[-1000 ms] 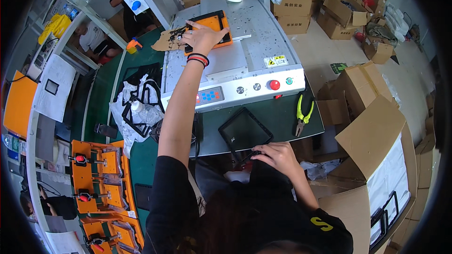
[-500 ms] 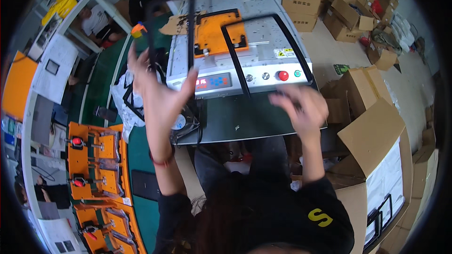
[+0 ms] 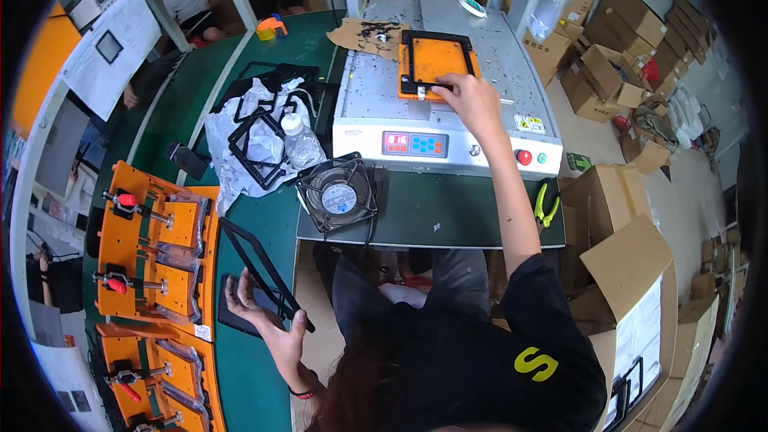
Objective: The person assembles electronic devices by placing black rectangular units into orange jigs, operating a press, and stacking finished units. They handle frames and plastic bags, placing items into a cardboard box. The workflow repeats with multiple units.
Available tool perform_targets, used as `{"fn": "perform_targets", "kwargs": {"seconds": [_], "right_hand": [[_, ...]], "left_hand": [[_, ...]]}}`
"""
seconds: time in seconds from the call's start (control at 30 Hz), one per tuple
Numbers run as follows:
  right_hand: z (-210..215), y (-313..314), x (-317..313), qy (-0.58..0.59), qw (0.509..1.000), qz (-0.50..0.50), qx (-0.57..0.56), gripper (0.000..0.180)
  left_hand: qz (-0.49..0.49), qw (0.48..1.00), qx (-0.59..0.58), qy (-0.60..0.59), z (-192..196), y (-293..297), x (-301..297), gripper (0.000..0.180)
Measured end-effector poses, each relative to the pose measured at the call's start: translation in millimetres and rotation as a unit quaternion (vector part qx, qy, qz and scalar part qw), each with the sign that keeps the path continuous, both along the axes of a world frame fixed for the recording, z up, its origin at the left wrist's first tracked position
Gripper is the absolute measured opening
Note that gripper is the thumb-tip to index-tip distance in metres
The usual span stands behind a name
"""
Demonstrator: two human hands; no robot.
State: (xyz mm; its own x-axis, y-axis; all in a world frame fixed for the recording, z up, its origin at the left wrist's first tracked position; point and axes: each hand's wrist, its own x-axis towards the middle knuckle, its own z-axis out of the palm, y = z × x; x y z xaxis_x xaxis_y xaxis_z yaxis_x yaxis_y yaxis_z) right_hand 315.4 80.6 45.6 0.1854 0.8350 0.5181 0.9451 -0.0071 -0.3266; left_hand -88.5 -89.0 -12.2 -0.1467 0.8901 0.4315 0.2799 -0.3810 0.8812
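Observation:
My left hand (image 3: 276,330) is down at the left over the green bench, fingers and thumb closed about the lower part of a thin black rectangular frame (image 3: 258,259), which is tilted. Beneath it, a dark flat panel (image 3: 240,312) is partly covered. My right hand (image 3: 474,104) reaches forward to the machine, thumb and fingers pinched at the near edge of another black frame (image 3: 410,60). That frame lies on the orange fixture plate (image 3: 440,60), upon the grey machine bed (image 3: 372,84).
A small fan (image 3: 338,194) and a clear bottle (image 3: 302,142) stand left of the machine, beside black frames on white plastic. Orange clamp fixtures (image 3: 156,252) line the left bench. Yellow-green nippers (image 3: 546,206) lie at right, near open cardboard boxes (image 3: 628,260).
The raised black frames have come down: one now lies on the orange plate under my right hand. My left hand has moved down and left with the other. My right hand has moved forward.

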Motion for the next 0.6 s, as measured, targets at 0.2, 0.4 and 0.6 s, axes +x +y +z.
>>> {"fn": "perform_targets", "kwargs": {"seconds": [0.2, 0.4, 0.6], "right_hand": [[0.4, -57.9, 13.6, 0.129, 0.972, -0.105, 0.163, 0.032], [-112.5, -157.2, 54.6, 0.014, 0.961, -0.228, 0.155, 0.052], [-111.0, -160.5, 54.4, -0.07, 0.973, -0.184, 0.123, 0.057]], "left_hand": [[-0.032, 0.999, 0.032, 0.002, 19.4, 36.3, 20.0, 0.115], [-0.14, 0.989, -0.007, -0.044, 26.4, 45.0, 57.6, 0.113], [-0.184, 0.98, -0.065, -0.045, 27.1, 36.0, 75.1, 0.108]]}}
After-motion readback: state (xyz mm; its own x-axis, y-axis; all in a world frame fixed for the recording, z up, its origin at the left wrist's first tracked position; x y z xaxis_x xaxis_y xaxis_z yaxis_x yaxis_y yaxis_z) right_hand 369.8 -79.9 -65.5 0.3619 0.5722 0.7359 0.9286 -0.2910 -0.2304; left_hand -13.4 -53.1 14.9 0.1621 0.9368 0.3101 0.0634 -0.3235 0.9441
